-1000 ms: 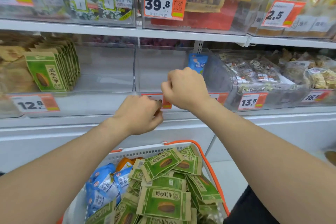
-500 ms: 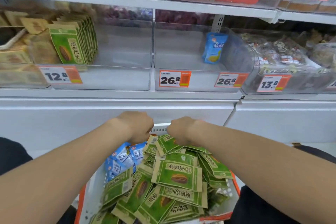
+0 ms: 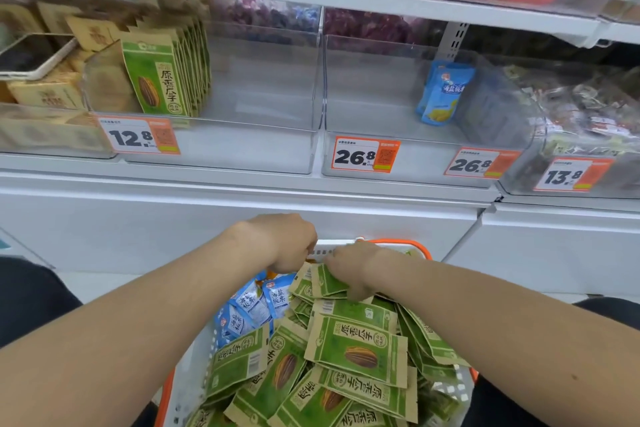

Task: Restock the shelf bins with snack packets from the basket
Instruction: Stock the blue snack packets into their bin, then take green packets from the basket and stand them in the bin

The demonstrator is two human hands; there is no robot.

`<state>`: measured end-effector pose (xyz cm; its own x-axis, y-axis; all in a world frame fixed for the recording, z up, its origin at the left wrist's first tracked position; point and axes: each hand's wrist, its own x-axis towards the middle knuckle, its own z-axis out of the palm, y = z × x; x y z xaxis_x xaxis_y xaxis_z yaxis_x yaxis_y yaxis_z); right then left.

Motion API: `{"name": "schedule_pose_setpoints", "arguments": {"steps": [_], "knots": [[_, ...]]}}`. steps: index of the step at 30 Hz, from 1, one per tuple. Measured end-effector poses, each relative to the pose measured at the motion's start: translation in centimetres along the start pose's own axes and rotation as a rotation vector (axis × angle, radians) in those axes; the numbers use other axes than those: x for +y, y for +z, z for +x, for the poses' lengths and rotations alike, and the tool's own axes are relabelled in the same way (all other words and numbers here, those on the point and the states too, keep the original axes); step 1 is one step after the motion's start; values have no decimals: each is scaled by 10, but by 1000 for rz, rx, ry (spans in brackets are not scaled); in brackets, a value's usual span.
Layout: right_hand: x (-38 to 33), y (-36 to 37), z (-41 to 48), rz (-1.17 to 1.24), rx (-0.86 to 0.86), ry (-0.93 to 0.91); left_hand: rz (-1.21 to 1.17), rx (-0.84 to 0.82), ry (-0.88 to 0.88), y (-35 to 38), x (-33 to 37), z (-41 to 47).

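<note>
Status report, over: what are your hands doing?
Left hand and right hand at far end of basket. Right touches green packets; grips unclear. Bin part filled, unobstructed.

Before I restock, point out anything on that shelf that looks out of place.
A dark, phone-like slab lies tilted on the brown packets in the far-left bin; it isn't stock. One blue packet leans alone in the middle bin, whose right price tag sits crooked.
</note>
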<state>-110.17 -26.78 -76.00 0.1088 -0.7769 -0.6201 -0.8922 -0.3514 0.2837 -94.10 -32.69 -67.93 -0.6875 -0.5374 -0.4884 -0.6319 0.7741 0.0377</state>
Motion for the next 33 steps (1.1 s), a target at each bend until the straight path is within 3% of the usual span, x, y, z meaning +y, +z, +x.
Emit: {"name": "schedule_pose_setpoints", "arguments": {"steps": [6,12,16,22,26,30,33], "knots": [[-3,-45,-8,353,205,29,-124,-34,-213,-6,-11,-8],[-15,-85,-25,685,436,83,-719,41,-504,-25,-28,-34],[-37,-106,-32,920,633,140,-1007,173,-469,-40,-30,-54],[-60,-129,-44,1056,834,188,-1032,325,-474,-60,-31,-90],[-66,-148,-54,1155,1004,105,-1209,470,-439,-69,-42,-99],[-67,-169,-59,1347,1196,-22,-1284,765,-432,-73,-67,-100],[-68,-186,-53,1679,1233,109,-1429,943,-330,-76,-77,-99]]}}
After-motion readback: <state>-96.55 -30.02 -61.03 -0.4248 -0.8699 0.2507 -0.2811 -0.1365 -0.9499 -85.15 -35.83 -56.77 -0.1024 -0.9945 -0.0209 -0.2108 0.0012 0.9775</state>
